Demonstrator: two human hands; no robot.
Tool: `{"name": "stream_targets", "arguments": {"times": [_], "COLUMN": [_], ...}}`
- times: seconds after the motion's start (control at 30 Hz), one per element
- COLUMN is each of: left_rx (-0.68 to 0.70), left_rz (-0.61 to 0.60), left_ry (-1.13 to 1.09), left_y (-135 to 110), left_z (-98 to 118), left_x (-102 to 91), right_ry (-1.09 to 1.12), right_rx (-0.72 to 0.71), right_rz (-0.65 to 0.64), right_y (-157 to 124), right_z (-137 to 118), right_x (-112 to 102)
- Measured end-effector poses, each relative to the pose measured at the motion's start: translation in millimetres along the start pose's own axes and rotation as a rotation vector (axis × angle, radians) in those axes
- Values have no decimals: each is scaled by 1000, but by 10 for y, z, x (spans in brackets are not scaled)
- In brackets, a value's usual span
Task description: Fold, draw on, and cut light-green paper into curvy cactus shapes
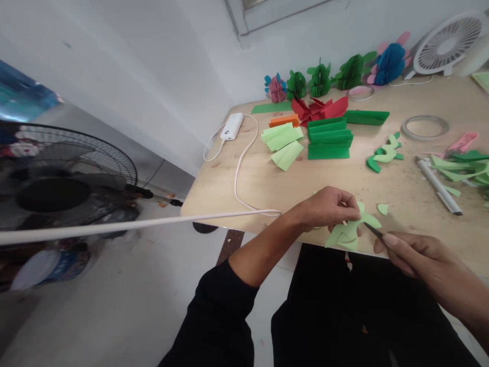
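Note:
My left hand [334,208] pinches a light green sheet of paper [346,237] at the table's front edge. Curved cuts and a drawn or cut arc show on the sheet. From the right, my right hand [424,255] grips a pair of scissors [373,230], whose dark blades point at the paper and meet its edge. The handles are hidden inside my fingers. Just beyond the blades lies a small light green offcut [382,209]. Farther back, curved cut pieces of light and dark green paper [385,153] lie in a small pile.
Folded green paper [329,137], light green strips [282,137] and a red folded piece [320,109] lie mid-table. Paper figures [320,80] and a white fan [446,46] line the wall. A marker [438,184] and tape ring [425,126] are right. A white cable [153,223] crosses left.

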State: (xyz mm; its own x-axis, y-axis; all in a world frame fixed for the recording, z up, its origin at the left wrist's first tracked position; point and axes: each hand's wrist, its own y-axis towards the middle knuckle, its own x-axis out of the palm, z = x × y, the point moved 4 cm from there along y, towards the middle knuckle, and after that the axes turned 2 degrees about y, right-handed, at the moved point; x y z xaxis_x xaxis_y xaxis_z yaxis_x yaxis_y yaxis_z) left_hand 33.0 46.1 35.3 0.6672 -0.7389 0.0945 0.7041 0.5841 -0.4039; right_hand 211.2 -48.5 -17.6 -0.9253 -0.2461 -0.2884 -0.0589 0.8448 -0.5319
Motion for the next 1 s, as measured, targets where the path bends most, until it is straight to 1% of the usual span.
{"name": "stream_targets", "arguments": {"times": [0.13,0.23,0.37,0.43,0.7,1.0], "left_rx": [-8,-9,-9,-6,-1,-4], "left_rz": [-1,-7,-6,-4,-20,-25], "left_ry": [13,16,23,25,19,30], "left_y": [19,28,28,26,36,35], "left_z": [-3,-3,-4,-3,-8,-12], "left_x": [-8,-8,-7,-6,1,-13], "right_ry": [-22,-27,-42,-52,-52,-35], "right_rx": [-36,-35,-53,-65,-48,-63], "right_rz": [10,1,30,25,-8,-3], "right_y": [-4,-9,-10,-6,-10,5], "right_z": [-14,-18,-19,-21,-50,-1], "right_x": [-15,-12,-26,-25,-6,-18]}}
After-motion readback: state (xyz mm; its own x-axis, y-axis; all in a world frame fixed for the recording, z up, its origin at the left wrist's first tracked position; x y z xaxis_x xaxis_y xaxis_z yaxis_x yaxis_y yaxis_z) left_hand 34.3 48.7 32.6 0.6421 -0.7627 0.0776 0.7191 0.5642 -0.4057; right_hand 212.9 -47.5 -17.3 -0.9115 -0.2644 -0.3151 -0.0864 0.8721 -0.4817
